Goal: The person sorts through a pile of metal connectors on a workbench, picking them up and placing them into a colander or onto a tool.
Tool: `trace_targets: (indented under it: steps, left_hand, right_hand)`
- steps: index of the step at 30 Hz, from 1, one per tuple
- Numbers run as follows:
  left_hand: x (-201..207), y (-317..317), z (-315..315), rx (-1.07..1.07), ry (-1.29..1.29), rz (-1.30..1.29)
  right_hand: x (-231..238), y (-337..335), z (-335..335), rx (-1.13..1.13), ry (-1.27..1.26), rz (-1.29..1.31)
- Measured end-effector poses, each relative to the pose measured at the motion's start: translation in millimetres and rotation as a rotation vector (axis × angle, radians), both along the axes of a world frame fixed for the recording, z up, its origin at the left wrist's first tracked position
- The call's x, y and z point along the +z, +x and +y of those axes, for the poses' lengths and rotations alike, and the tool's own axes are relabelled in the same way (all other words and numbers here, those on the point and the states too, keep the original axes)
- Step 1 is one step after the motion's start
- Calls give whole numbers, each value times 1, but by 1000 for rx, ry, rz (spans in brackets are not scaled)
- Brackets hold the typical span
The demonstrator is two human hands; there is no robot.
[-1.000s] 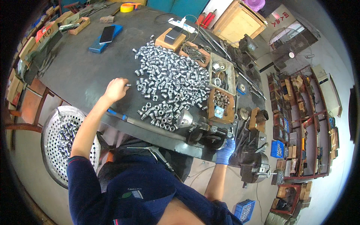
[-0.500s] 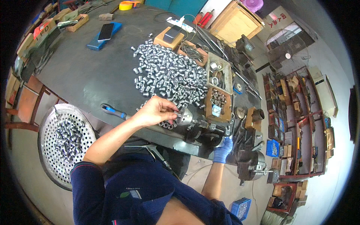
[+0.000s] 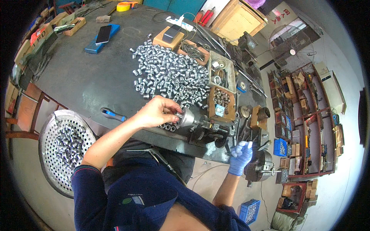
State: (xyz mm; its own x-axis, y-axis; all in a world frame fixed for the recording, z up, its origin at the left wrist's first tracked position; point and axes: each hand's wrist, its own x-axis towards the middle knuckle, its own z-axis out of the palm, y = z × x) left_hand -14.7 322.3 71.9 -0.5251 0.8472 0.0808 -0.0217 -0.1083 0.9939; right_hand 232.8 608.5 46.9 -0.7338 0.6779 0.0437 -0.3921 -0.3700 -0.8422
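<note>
My left hand (image 3: 160, 112), bare, pinches a small shiny metal bushing (image 3: 179, 114) against the front of a round steel chuck (image 3: 187, 118). The fingers cover most of that piece. The chuck belongs to a small dark bench machine (image 3: 208, 133) at the table's near edge. My right hand (image 3: 241, 157), in a blue glove, hovers apart from the machine's right end, its fingers curled in with nothing visible in them. Beyond my left hand spreads a large pile of metal bushings (image 3: 169, 75). A few more lie under that hand.
A perforated metal bowl (image 3: 48, 154) holding bushings stands at the left. A blue-and-black handled tool (image 3: 113, 114) lies near the table edge. Right of the pile are a wooden box of small parts (image 3: 227, 114) and a grey tray (image 3: 232, 82). A bench vise (image 3: 261, 166) sits beyond my right hand.
My right hand has come away from the machine's right end, moving right and toward me. My left hand stays at the chuck. The view has shifted slightly.
</note>
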Motion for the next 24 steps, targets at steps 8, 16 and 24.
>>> trace_targets:
  steps: [8,16,24]
  left_hand:
    - [0,-1,-1,1,15,82]
    - [-3,2,4,47,36,106]
    - [-5,3,5,43,32,16]
  right_hand:
    - [5,-73,71,357,-372,331]
    - [-98,-77,95,-19,-132,-101]
    - [-80,-53,40,-15,-292,-230]
